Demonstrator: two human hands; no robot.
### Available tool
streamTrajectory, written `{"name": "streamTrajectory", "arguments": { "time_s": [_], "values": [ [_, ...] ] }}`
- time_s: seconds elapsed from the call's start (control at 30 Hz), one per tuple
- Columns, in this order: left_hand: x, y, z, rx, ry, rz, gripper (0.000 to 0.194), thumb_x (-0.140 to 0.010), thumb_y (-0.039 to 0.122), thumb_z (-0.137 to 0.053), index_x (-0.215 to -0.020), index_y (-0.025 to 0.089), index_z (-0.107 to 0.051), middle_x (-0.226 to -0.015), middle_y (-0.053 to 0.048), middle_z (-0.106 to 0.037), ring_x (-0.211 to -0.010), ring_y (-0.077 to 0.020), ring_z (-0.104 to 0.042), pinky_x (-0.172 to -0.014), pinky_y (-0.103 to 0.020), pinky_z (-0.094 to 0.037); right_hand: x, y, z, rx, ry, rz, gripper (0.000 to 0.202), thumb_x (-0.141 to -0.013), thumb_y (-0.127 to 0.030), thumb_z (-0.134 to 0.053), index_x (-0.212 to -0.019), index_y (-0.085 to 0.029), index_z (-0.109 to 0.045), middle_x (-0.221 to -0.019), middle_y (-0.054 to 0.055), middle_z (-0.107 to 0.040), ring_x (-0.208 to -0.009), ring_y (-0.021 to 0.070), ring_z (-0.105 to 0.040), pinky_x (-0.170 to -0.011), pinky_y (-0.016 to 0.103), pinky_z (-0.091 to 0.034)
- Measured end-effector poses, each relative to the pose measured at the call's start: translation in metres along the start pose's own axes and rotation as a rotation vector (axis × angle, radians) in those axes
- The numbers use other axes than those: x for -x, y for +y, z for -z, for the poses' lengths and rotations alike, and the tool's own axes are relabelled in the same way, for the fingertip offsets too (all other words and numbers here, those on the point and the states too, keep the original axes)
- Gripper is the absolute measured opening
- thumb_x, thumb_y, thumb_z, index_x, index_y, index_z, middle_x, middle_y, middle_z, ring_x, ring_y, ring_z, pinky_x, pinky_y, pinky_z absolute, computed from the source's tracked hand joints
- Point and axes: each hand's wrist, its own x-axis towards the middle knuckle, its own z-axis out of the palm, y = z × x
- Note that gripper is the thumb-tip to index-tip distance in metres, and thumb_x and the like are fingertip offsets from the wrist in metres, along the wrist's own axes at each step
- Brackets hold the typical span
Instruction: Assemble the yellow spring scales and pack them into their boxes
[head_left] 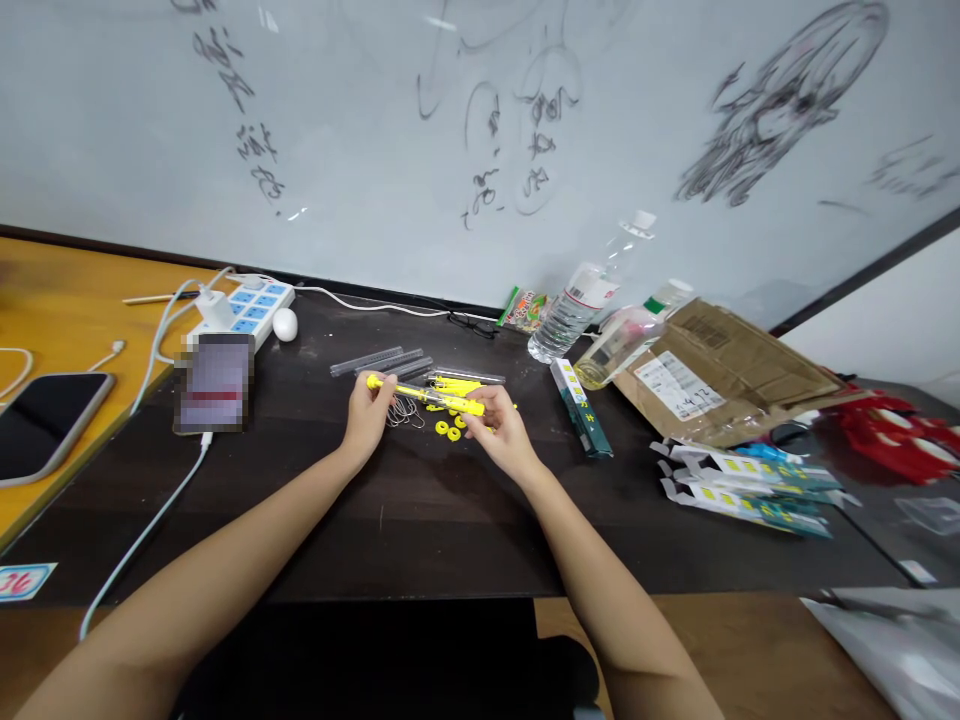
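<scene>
A slim spring scale (425, 393), a clear tube with yellow ends, is held level above the dark table. My left hand (365, 415) pinches its left yellow end. With closed fingers, my right hand (504, 432) grips the yellow end on the right. Below and between the hands lie several yellow rings (454, 432) and a small heap of thin metal wire pieces (406, 412). Just behind them are several clear plastic tubes (382, 362) and yellow rod-like parts (456, 384), partly hidden by the held scale.
On the right stand two bottles (574, 310), near a flattened cardboard parcel (720, 370), a narrow green-and-white box (581, 408) and several opened boxes (750, 487). To the left are a power strip (259, 303), a charging phone (215, 382) and its cable (150, 535). A whiteboard (360, 150) rises behind.
</scene>
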Motion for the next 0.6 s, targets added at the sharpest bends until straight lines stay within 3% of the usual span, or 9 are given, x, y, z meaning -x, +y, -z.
{"name": "streamTrajectory", "arguments": {
  "time_s": [0.1,0.33,0.6],
  "values": [
    [-0.001,-0.005,0.001,-0.037,0.001,0.040,0.022,-0.082,0.041,-0.056,-0.081,0.019,-0.052,-0.064,0.004,-0.053,-0.061,-0.0108,-0.054,-0.065,-0.023,-0.043,0.001,-0.004,-0.004,-0.115,0.041,0.006,0.030,-0.081,-0.035,-0.066,-0.097,-0.026,-0.042,-0.076,-0.005,-0.052,-0.056,0.0088,-0.053,-0.052,0.023,-0.051],
    [0.005,0.001,-0.003,0.167,-0.038,0.259,0.032,-0.080,0.046,-0.057,-0.070,0.019,-0.044,-0.059,0.007,-0.044,-0.056,-0.0087,-0.054,-0.065,-0.023,-0.046,0.001,-0.020,-0.015,-0.332,0.092,0.000,0.028,-0.078,-0.037,-0.068,-0.091,-0.024,-0.047,-0.063,-0.007,-0.054,-0.052,0.0094,-0.058,-0.054,0.026,-0.055],
    [0.005,0.000,-0.003,0.200,0.006,0.175,0.029,-0.081,0.045,-0.057,-0.074,0.019,-0.045,-0.064,0.005,-0.049,-0.061,-0.0094,-0.056,-0.067,-0.024,-0.048,-0.001,-0.019,-0.017,-0.387,0.138,-0.053,0.031,-0.076,-0.039,-0.071,-0.091,-0.023,-0.049,-0.067,-0.005,-0.059,-0.054,0.0103,-0.060,-0.058,0.028,-0.056]
  ]
}}
